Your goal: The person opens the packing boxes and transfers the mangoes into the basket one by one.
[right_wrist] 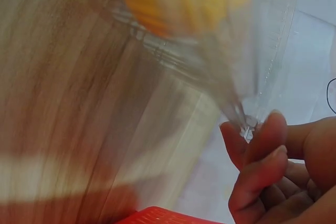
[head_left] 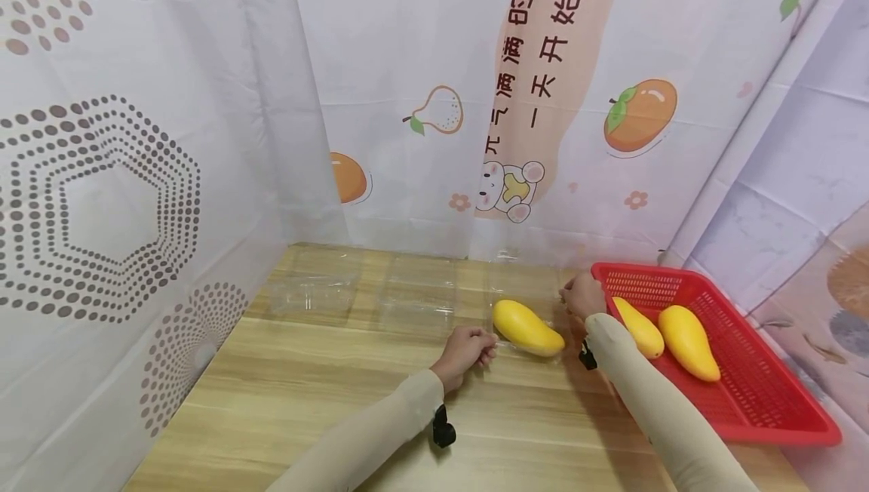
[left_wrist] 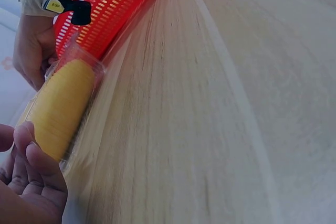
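Note:
A yellow mango [head_left: 528,328] lies in a clear plastic box [left_wrist: 93,59] on the wooden table. My right hand [head_left: 585,296] is on the box's right side; in the right wrist view, its thumb and finger pinch a clear plastic corner [right_wrist: 248,129]. At the box's left front, my left hand [head_left: 465,355] has bent fingers [left_wrist: 44,163] close against the plastic. Whether those fingers grip the box or only touch it, I cannot make out. The box's thin edges barely show in the head view.
Two more clear plastic boxes, one in the middle [head_left: 417,299] and one at the left [head_left: 312,292], stand along the back of the table [head_left: 271,401]. On the right is a red basket [head_left: 767,371] with two mangoes [head_left: 688,342] inside. Printed curtains [head_left: 407,47] hang behind and at both sides.

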### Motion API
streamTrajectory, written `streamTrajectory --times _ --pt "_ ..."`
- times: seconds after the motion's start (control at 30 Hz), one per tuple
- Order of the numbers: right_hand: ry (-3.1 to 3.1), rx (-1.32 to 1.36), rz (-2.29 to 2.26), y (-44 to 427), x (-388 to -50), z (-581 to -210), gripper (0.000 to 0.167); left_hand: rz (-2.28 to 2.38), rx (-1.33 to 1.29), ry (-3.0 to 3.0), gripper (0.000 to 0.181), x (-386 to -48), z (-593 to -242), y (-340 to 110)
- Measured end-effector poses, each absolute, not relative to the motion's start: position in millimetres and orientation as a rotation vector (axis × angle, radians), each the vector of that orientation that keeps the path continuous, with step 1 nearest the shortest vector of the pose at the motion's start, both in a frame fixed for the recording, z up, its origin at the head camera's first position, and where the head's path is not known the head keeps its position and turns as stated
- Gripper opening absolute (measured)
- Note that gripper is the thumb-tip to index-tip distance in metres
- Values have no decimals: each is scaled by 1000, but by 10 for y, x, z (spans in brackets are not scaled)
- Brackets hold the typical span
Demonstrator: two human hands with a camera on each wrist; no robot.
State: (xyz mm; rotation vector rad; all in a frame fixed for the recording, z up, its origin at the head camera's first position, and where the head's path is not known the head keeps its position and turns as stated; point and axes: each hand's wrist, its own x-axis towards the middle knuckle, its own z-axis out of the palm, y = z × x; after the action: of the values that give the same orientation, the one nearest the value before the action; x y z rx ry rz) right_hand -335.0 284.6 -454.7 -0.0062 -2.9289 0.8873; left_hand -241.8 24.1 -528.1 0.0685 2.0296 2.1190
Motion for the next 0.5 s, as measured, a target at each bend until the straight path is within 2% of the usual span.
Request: streamTrajectory --times 0.5 --pt "-2927 61 780 2896 -3419 -4680 20 2143 74 2007 19 -2411 -5280 239"
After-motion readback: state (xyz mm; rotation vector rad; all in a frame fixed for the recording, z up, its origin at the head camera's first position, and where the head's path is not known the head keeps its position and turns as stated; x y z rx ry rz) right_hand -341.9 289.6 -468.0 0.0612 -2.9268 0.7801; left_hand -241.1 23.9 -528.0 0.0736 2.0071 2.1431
